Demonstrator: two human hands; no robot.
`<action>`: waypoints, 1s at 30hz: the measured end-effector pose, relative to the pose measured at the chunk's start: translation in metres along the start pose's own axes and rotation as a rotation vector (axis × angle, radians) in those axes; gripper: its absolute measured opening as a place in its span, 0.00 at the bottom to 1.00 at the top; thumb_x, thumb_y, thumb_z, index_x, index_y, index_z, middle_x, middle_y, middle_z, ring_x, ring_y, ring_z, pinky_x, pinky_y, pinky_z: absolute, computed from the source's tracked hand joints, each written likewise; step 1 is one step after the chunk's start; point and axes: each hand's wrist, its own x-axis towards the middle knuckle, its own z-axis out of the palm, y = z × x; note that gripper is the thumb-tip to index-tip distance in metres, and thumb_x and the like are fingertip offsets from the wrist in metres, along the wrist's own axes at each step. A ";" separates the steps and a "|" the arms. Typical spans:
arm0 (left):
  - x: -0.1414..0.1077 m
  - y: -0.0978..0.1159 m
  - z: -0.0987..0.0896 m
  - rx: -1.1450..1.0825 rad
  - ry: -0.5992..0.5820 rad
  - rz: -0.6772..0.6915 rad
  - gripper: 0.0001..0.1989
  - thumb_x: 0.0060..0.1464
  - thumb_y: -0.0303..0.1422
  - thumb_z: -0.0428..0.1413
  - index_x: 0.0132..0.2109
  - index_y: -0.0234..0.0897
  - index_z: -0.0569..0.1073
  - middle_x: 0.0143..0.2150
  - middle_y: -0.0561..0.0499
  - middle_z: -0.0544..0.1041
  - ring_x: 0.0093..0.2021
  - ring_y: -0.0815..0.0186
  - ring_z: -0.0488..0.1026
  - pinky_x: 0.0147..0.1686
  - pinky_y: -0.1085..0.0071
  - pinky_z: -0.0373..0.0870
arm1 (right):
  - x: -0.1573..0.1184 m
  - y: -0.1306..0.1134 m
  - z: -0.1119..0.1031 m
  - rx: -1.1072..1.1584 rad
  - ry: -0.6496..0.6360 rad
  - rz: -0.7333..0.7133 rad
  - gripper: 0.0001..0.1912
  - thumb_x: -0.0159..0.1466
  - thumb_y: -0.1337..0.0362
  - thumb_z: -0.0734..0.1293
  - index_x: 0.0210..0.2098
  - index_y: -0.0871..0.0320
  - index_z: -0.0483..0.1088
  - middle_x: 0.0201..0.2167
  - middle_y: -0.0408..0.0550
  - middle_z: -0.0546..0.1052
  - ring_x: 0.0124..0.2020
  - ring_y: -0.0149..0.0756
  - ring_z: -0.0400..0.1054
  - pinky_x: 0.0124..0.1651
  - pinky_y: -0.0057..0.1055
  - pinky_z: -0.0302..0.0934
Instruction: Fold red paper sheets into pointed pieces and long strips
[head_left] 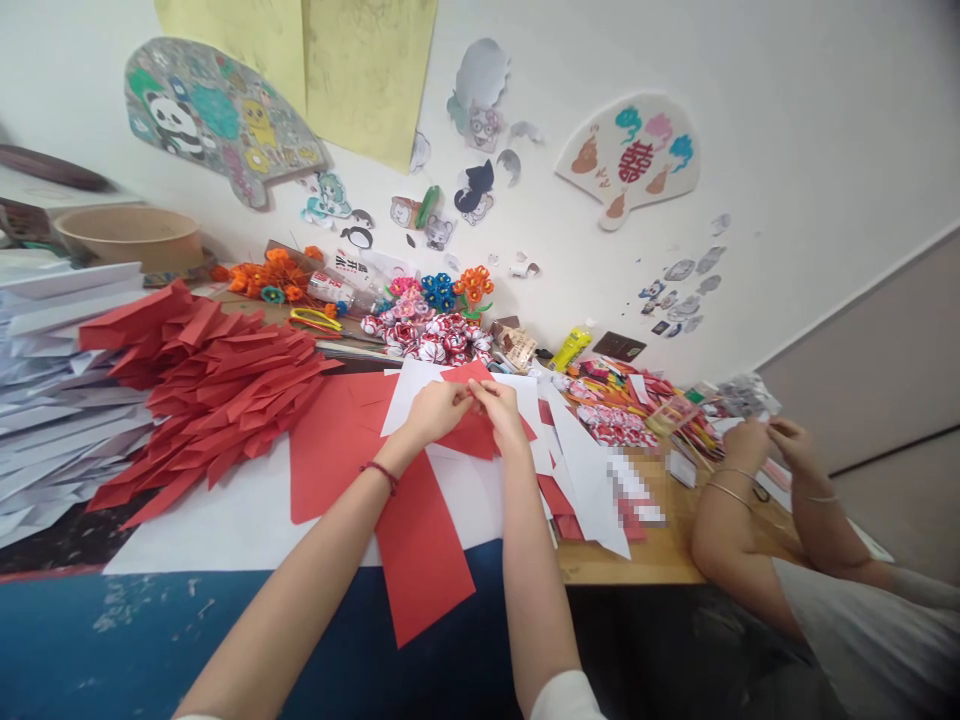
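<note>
My left hand [439,410] and my right hand [498,408] meet over the paper at the middle of the table, their fingertips pinched together on a piece of red paper [469,436]. White sheets [409,385] lie under and beside it. A larger red sheet [330,440] rests to the left of my hands, and a red strip [426,555] extends past the table's front edge between my forearms. Cut white and red pieces [589,470] lie just right of my right hand.
Folded red papers [217,390] and white ones [67,400] are heaped on the left. Behind are craft flowers [435,338], yellow-handled scissors [315,320] and a yellow bottle [571,348]. Another person's hands [772,445] work at the right.
</note>
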 end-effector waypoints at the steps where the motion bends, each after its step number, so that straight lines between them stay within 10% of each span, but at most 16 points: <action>1: 0.000 0.000 0.000 0.002 0.001 0.000 0.15 0.57 0.38 0.49 0.29 0.38 0.75 0.27 0.47 0.77 0.28 0.64 0.70 0.27 0.72 0.53 | 0.000 0.000 0.000 -0.002 -0.004 -0.001 0.19 0.51 0.47 0.71 0.25 0.60 0.74 0.18 0.42 0.71 0.21 0.28 0.58 0.25 0.27 0.52; 14: 0.001 0.001 -0.005 -0.149 0.055 -0.037 0.14 0.57 0.39 0.49 0.30 0.37 0.74 0.29 0.49 0.78 0.30 0.65 0.71 0.32 0.73 0.60 | -0.002 -0.008 0.002 0.073 0.165 -0.088 0.20 0.52 0.48 0.72 0.31 0.60 0.78 0.18 0.42 0.70 0.21 0.28 0.56 0.26 0.29 0.52; 20: 0.001 0.004 -0.005 -0.220 0.041 -0.005 0.15 0.57 0.39 0.51 0.28 0.35 0.73 0.25 0.51 0.77 0.26 0.68 0.70 0.30 0.73 0.59 | -0.004 -0.019 0.002 0.135 0.344 0.091 0.14 0.49 0.52 0.75 0.28 0.57 0.78 0.14 0.41 0.69 0.22 0.33 0.64 0.22 0.29 0.51; 30: 0.000 0.004 -0.002 -0.254 0.024 0.034 0.14 0.57 0.38 0.51 0.28 0.36 0.73 0.26 0.51 0.77 0.26 0.67 0.69 0.29 0.72 0.58 | 0.000 -0.028 -0.019 0.125 0.394 0.104 0.24 0.61 0.47 0.60 0.24 0.60 0.74 0.09 0.35 0.61 0.18 0.27 0.61 0.18 0.22 0.49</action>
